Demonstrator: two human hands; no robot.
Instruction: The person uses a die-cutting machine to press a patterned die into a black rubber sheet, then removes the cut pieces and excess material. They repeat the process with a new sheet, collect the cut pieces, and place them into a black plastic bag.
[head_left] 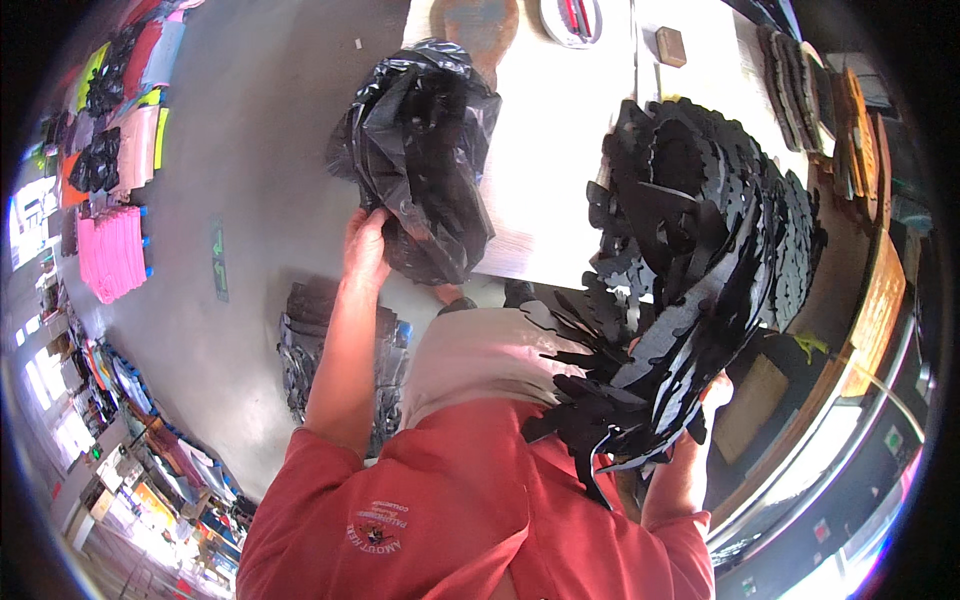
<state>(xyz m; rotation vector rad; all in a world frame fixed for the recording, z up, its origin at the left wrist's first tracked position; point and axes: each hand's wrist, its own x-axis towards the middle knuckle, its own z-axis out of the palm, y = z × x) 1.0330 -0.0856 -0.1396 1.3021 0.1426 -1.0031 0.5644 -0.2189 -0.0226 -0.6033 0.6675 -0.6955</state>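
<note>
My left hand (368, 245) grips the lower left side of a bulky, shiny black plastic bag (430, 160), its fingers closed on the film and partly hidden by it. The bag hangs over the left edge of the white table (545, 130). On my right, a big bundle of black cut-out sheets (700, 240) with jagged, scalloped edges lies partly on the table and droops toward my body. My right hand (715, 392) is closed round the near right side of this bundle, most of its fingers hidden beneath the sheets.
A white bowl (571, 20) with red-handled tools and a small brown block (670, 46) are on the table. Dark bundled sheets (340, 350) lie low by my left arm. Wooden boards (868, 310) stand at right; a pink stack (112, 252) is farther left.
</note>
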